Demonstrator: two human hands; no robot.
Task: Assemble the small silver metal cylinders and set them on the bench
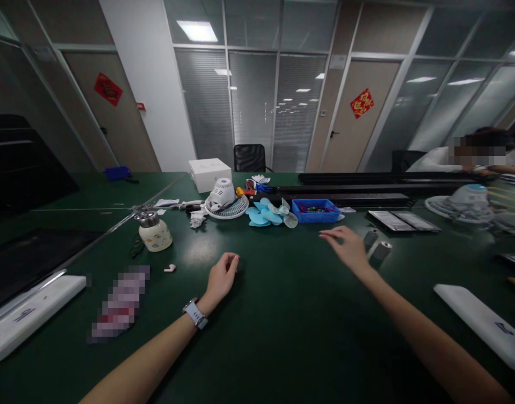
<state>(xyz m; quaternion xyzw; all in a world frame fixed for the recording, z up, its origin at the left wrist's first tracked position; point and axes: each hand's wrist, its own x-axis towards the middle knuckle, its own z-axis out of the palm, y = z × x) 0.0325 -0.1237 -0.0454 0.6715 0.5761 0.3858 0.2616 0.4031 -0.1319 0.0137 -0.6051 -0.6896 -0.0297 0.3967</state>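
Note:
Low over the green table (278, 314), my left hand (222, 276) has its fingers curled toward the thumb. Whatever it holds, if anything, is hidden. My right hand (345, 245) reaches farther forward, thumb and fingertips brought together in a pinch. Anything between those tips is too small to make out. Just right of it stand two grey cylinders with pale tops, a nearer cylinder (381, 253) and a farther cylinder (370, 239). Ahead of both hands lie light blue fan blades (266, 213) and a blue tray (316, 212) of small coloured parts. A white earbud (170, 269) lies left of my left hand.
At left stand a cream jar (155, 235) and a white bar-shaped device (34, 317); a similar device (480, 322) lies at right. A white fan base (222, 193), its grille (228, 213) and a white box (210, 175) are at the back. A person (440, 160) sits far right.

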